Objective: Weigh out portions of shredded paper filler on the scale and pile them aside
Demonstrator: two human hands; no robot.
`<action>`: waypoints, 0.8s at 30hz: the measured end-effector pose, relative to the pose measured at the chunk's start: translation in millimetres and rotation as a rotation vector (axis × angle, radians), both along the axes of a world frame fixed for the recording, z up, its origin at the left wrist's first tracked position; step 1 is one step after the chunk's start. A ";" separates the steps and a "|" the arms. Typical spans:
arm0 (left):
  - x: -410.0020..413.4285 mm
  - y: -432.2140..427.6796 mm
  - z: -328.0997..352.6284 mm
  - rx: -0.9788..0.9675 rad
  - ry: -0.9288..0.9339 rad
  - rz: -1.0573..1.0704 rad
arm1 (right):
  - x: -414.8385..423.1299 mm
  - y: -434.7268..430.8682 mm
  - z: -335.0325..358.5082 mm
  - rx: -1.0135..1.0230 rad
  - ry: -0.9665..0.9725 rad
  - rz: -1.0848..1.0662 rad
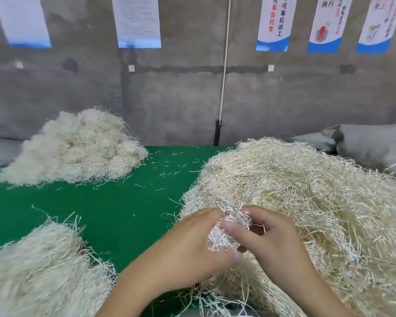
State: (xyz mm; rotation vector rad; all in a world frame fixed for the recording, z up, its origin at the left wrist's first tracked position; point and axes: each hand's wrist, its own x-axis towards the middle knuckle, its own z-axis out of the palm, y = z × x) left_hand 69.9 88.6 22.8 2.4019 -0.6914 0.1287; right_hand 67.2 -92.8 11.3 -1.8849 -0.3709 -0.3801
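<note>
- The tuft of shredded paper (229, 227) sits between both hands, over the near-left edge of the big heap (306, 191), which spreads away rightward.
- The left hand (188, 243) and right hand (268, 239) both pinch it, fingers curled close.
- No scale shows; a separate pile (78, 152) lies well apart, far left.

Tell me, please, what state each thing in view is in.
left hand, pinching the tuft of shreds
right hand, pinching the same tuft
big pile, loose, beneath both hands
far pile, heaped, untouched
near pile, heaped, untouched
green mat, strewn with stray strands
</note>
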 end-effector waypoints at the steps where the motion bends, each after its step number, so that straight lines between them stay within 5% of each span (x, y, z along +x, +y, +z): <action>1: -3.6 -0.1 -1.3 -0.029 -0.005 -0.015 | -4.3 -2.4 -1.6 0.049 0.022 -0.014; 7: -25.9 1.2 -0.1 -0.530 -0.114 0.089 | -16.5 -19.0 -14.4 0.280 0.211 -0.194; 14: -47.7 -13.6 -0.5 0.091 -0.165 0.005 | -37.0 -6.6 -9.7 0.326 0.187 -0.178; 24: -55.0 -11.4 -3.4 -0.077 -0.035 0.053 | -73.7 -25.8 4.0 0.090 0.040 -0.087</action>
